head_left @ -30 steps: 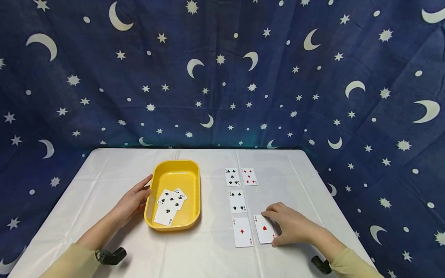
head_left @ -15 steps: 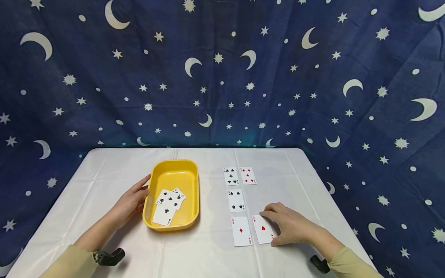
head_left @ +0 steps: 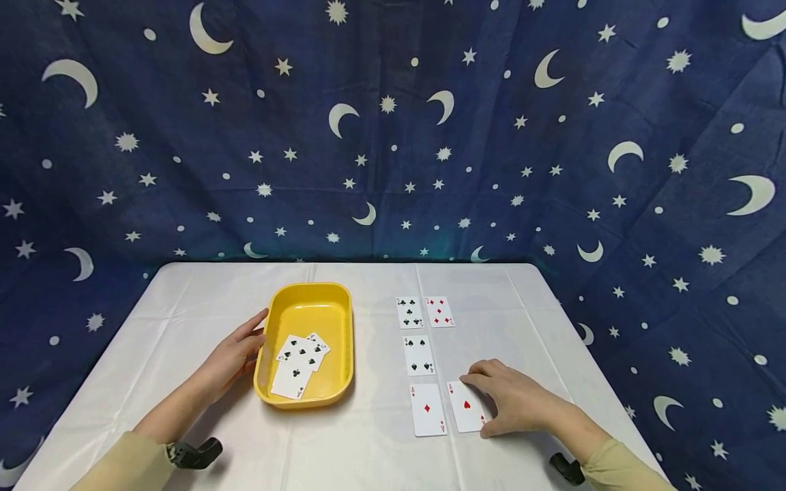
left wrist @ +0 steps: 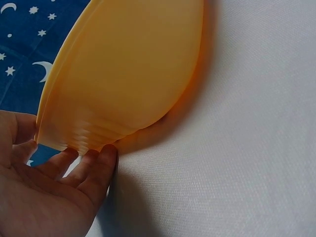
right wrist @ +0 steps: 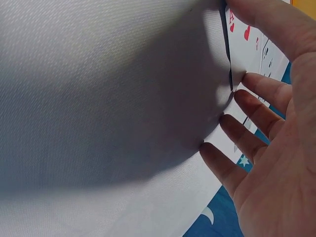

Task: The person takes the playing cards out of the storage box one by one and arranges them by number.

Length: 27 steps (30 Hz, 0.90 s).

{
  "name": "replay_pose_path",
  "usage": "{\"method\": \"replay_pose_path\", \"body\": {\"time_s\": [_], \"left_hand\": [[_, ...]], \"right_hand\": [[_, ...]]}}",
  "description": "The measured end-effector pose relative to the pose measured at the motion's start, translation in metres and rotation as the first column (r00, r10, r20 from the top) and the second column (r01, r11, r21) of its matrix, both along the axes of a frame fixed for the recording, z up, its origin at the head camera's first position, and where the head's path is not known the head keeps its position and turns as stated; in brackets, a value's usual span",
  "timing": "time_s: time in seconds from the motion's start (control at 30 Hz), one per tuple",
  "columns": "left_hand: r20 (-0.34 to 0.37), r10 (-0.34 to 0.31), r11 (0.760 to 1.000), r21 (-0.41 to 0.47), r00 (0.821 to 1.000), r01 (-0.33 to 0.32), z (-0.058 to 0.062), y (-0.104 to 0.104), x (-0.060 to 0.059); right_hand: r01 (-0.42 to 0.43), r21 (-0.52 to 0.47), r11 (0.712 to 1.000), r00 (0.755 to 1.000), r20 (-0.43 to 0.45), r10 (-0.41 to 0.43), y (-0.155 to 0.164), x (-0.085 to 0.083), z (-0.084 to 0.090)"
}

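A thin, rectangular white ace of hearts playing card (head_left: 467, 404) is lying face up at or close to the surface of a desk under a white cloth (head_left: 344, 450), just to the right of a white ace of diamonds card (head_left: 428, 411). The person's right hand (head_left: 517, 397) is spanning it, thumb at the near end, index finger at the far end, the fingers partly spread and holding it lightly by its edges. The left hand (head_left: 232, 358) is holding the side of a yellow, rounded-rectangular, plastic-looking tray (head_left: 307, 316), one digit at the rim and others bent against the lower wall. White playing cards (head_left: 303, 353) are overlapping inside it. The ace of hearts is probably behaving as very light, springy and slick, easily creased and awkward to raise from flat cloth, so its opposite short edges are offering the best hold under slight pressure; the tray is looking stiff and light, best taken by its rim.
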<state>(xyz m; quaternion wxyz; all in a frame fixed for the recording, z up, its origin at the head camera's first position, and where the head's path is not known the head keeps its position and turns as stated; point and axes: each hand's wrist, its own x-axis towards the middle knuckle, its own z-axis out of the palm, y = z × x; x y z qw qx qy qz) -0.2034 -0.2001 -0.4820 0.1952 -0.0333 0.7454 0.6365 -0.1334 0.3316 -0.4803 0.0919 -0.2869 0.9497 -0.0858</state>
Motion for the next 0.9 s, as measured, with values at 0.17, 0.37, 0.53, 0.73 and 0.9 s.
{"method": "replay_pose_path", "body": {"time_s": [0.17, 0.37, 0.53, 0.73, 0.9], "left_hand": [[0.000, 0.000, 1.000, 0.003, 1.000, 0.000, 0.000, 0.000, 0.000], [-0.006, -0.002, 1.000, 0.006, 1.000, 0.002, -0.001, -0.001, -0.001], [-0.003, 0.003, 1.000, 0.012, 1.000, -0.002, 0.000, -0.001, -0.001], [-0.003, 0.010, 1.000, 0.011, 1.000, -0.010, 0.000, -0.001, -0.001], [-0.005, 0.010, 1.000, 0.009, 1.000, -0.010, -0.002, -0.001, 0.000]], "right_hand": [[0.007, -0.001, 1.000, 1.000, -0.004, -0.007, -0.001, 0.001, 0.001], [0.008, 0.019, 1.000, 1.000, 0.002, -0.008, -0.002, 0.001, 0.003], [0.028, 0.039, 0.999, 0.999, 0.023, -0.029, -0.004, -0.002, 0.012], [0.046, 0.011, 0.999, 0.999, -0.011, -0.046, -0.010, -0.013, 0.023], [0.009, -0.041, 0.999, 0.998, -0.067, -0.012, -0.022, -0.027, 0.032]]}}
